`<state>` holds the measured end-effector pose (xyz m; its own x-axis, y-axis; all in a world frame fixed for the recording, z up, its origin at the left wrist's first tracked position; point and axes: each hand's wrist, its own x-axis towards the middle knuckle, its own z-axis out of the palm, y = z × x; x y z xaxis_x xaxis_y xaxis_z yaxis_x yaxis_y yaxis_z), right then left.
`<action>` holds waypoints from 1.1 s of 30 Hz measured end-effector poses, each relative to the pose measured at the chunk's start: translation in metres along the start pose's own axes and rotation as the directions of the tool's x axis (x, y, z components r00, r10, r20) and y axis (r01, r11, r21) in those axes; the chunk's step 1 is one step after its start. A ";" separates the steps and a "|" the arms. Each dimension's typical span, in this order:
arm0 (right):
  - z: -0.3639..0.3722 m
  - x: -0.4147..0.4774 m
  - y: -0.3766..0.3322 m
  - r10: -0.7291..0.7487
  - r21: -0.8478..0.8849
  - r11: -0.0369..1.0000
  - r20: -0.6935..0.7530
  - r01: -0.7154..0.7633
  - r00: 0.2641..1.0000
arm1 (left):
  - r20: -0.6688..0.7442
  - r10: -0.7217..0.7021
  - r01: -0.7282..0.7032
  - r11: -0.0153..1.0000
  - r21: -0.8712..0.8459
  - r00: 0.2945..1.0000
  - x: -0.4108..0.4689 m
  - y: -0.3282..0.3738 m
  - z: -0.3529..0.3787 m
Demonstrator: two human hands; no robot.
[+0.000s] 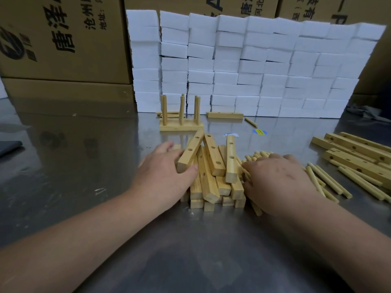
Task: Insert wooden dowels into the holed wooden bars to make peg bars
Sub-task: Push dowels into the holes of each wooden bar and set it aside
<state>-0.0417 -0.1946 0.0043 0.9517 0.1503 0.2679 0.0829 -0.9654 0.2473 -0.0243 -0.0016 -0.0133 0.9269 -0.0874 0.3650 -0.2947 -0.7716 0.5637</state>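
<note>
Resting on the near left of the pile of holed bars (213,178), your left hand (165,176) has its grip clamped on one tilted bar (190,152), thumb under its near end. Your right hand (277,180) lies palm-down over the loose dowels (330,182) just right of the pile; whether that grip holds any, you cannot tell. Farther off on the surface (84,166) stands a finished peg bar (181,124).

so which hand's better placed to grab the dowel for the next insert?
Right. The right hand already rests on the loose dowels; the left hand is occupied gripping a holed bar on the bar pile, away from them.
</note>
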 end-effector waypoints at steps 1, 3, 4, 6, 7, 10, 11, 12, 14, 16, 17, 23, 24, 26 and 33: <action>0.000 0.000 0.000 0.015 -0.001 1.000 0.014 -0.015 1.000 | 0.005 0.003 -0.003 0.999 -0.037 1.000 -0.001 0.000 0.000; 0.001 0.000 0.000 0.030 0.003 1.000 0.018 -0.030 0.999 | -0.018 0.011 -0.013 0.996 -0.088 1.000 -0.001 0.000 0.000; 0.001 -0.001 0.000 0.028 0.005 1.000 0.016 -0.028 0.999 | -0.037 0.012 -0.015 0.996 -0.089 0.999 -0.001 -0.001 0.001; 0.001 -0.002 0.000 0.006 0.004 1.000 0.025 -0.006 1.000 | -0.072 0.003 -0.010 0.994 -0.106 0.997 0.001 -0.003 0.002; 0.001 -0.003 0.000 -0.001 0.006 1.000 0.032 0.000 1.000 | -0.079 -0.010 -0.002 0.989 -0.151 0.997 0.002 -0.004 0.002; 0.000 -0.002 0.002 -0.009 0.006 1.000 0.030 0.009 1.000 | -0.116 -0.021 -0.012 0.961 -0.278 0.993 0.001 -0.004 0.002; 0.000 -0.002 0.002 -0.013 0.002 1.000 0.027 0.013 1.000 | -0.138 -0.003 -0.038 0.956 -0.289 0.990 0.000 -0.005 0.002; 0.000 -0.002 0.002 -0.014 0.002 1.000 0.025 0.014 1.000 | -0.156 0.018 -0.063 0.956 -0.288 0.988 -0.001 -0.004 0.001; -0.002 -0.003 0.002 0.006 0.025 1.000 0.001 -0.006 1.000 | -0.163 0.026 -0.076 0.949 -0.305 0.986 -0.002 -0.004 0.001; -0.006 -0.005 0.005 0.068 0.064 0.996 -0.081 -0.063 0.994 | -0.157 0.008 -0.065 0.929 -0.363 0.988 -0.002 -0.004 0.001; -0.009 -0.006 0.008 0.113 0.087 0.991 -0.128 -0.102 0.985 | -0.162 -0.007 -0.058 0.918 -0.393 0.987 -0.001 -0.004 0.001; -0.017 -0.007 0.023 0.319 0.395 0.903 -0.359 -0.168 0.877 | -0.196 -0.004 -0.085 0.891 -0.446 0.981 0.000 -0.005 0.001; -0.018 -0.008 0.022 0.312 0.445 0.887 -0.378 -0.125 0.871 | -0.209 0.004 -0.098 0.893 -0.440 0.978 0.001 -0.006 0.002; -0.021 -0.012 0.016 0.270 0.558 0.830 -0.392 -0.005 0.879 | -0.221 0.002 -0.104 0.887 -0.450 0.975 0.002 -0.007 0.003; -0.016 -0.019 -0.002 0.004 0.613 0.739 -0.419 0.279 0.908 | -0.248 0.020 -0.109 0.931 -0.348 0.968 0.004 -0.005 0.000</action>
<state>-0.0650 -0.1916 0.0136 0.7403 0.2217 0.6347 0.5084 -0.8023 -0.3127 -0.0187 0.0016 -0.0149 0.8341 0.0563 0.5487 -0.4560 -0.4895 0.7433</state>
